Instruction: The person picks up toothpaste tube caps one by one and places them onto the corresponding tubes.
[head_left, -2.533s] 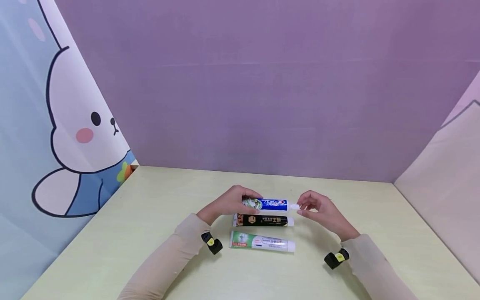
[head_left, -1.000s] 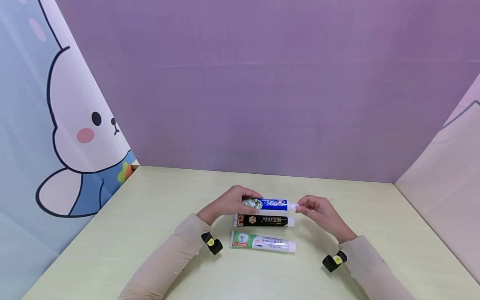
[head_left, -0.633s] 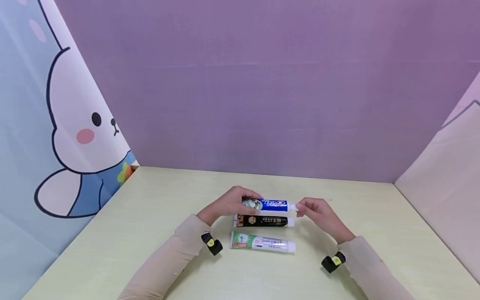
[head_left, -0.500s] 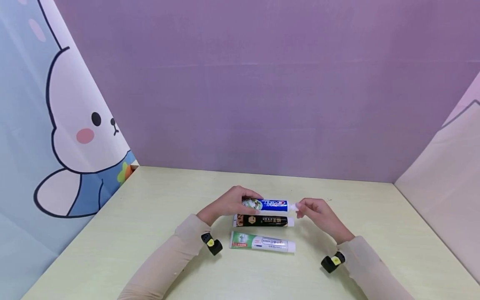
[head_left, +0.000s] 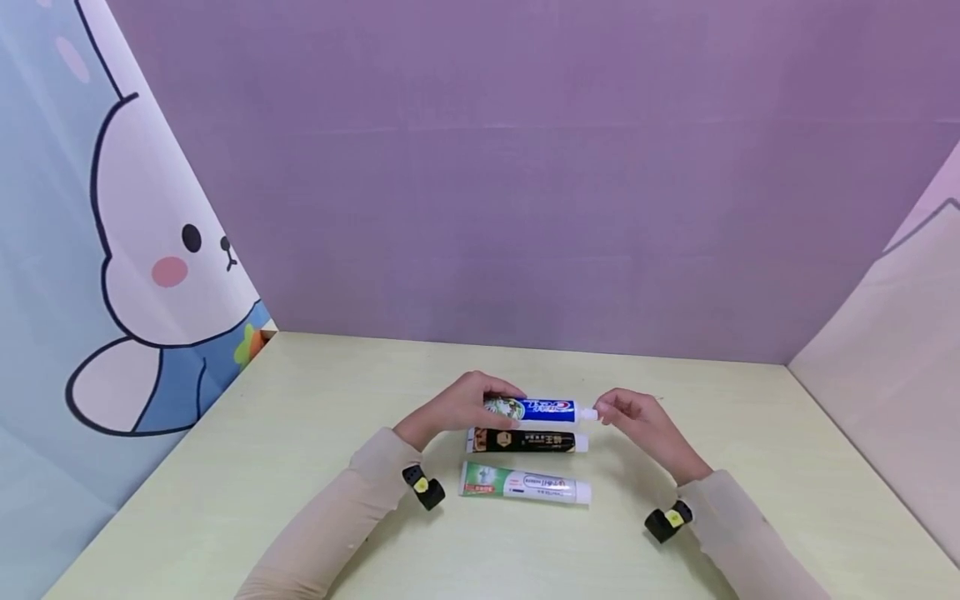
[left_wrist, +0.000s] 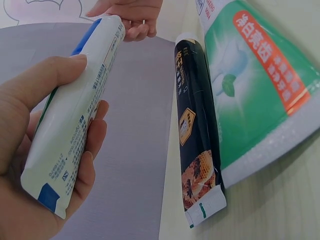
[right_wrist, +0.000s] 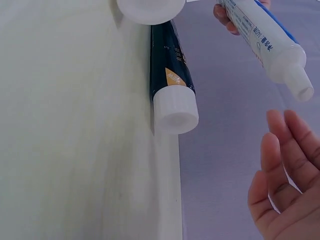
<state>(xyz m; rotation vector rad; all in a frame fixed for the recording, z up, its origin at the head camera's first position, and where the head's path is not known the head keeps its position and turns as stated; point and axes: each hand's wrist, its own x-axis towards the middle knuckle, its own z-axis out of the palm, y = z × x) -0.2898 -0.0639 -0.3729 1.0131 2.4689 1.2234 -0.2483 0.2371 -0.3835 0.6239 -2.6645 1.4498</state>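
My left hand (head_left: pixel 468 402) grips a blue and white toothpaste tube (head_left: pixel 550 411), thumb on one side and fingers curled round the other. The tube's narrow white cap (right_wrist: pixel 298 84) points right, towards my right hand (head_left: pixel 636 415). In the right wrist view the right fingers (right_wrist: pixel 272 150) are loosely bent and stand just off the cap, holding nothing. Nearer me lies a black toothpaste tube (head_left: pixel 528 441) with a white cap, and nearer still a green and white toothpaste tube (head_left: pixel 525 484). The left palm hides the held tube's tail end in the head view.
The tubes lie on a pale wooden table (head_left: pixel 360 375). Behind it rises a purple backdrop (head_left: pixel 525 208); a rabbit-print cloth (head_left: pixel 172 292) hangs at the left and a pale cloth (head_left: pixel 892 358) at the right. Each wrist wears a small black camera (head_left: pixel 424 487).
My right fingers, earlier pinching the cap of the blue and white tube, have come off it, moving slightly up and right. The left hand and the tubes have stayed put.
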